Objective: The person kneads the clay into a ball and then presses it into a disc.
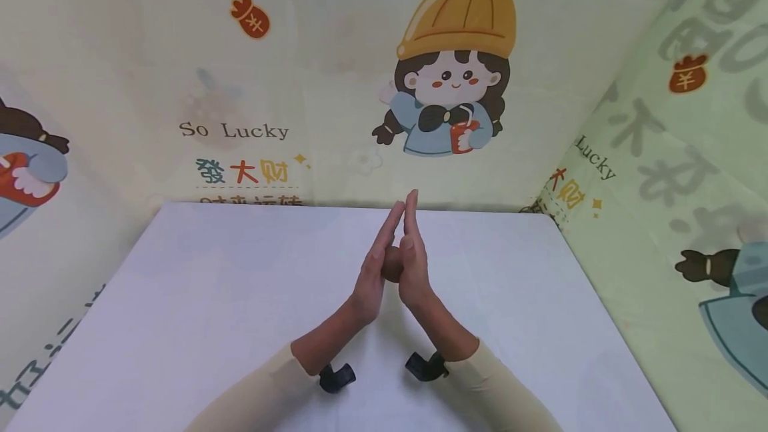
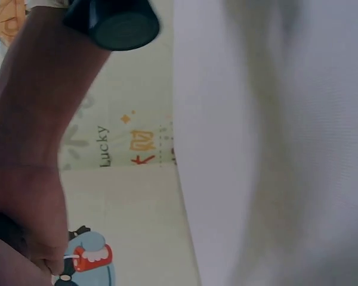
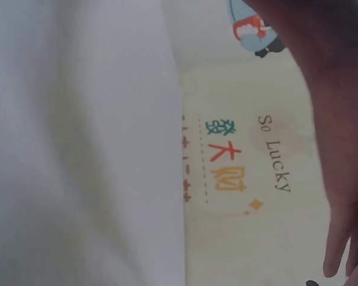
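My left hand (image 1: pixel 372 279) and my right hand (image 1: pixel 414 265) stand palm to palm above the white surface (image 1: pixel 210 299), fingers straight and pointing up and away from me, the tips meeting near the far edge of the surface as the head view has it. Between the palms sits a small brown object (image 1: pixel 392 264) — only a rounded sliver of it shows in the gap below the fingers, so I cannot tell what it is. Both hands press it flat-handed; no finger is curled round it.

The heels of my hands lean apart, the fingertips lean together, so the two hands make a narrow tent over the surface. Pale sleeves (image 1: pixel 258 385) cover both forearms, and a small black camera mount (image 1: pixel 336 377) sits under each wrist.

From the left wrist view I see mostly my own forearm (image 2: pixel 42 119) and the surface on edge, with a dark patch low at the left which I cannot make out. From the right wrist view my right fingers (image 3: pixel 340 238) hang straight before the wall.

Behind it all — a pale printed backdrop (image 1: pixel 240 85) with "So Lucky" lettering and a cartoon girl (image 1: pixel 450 85) in a yellow hat.
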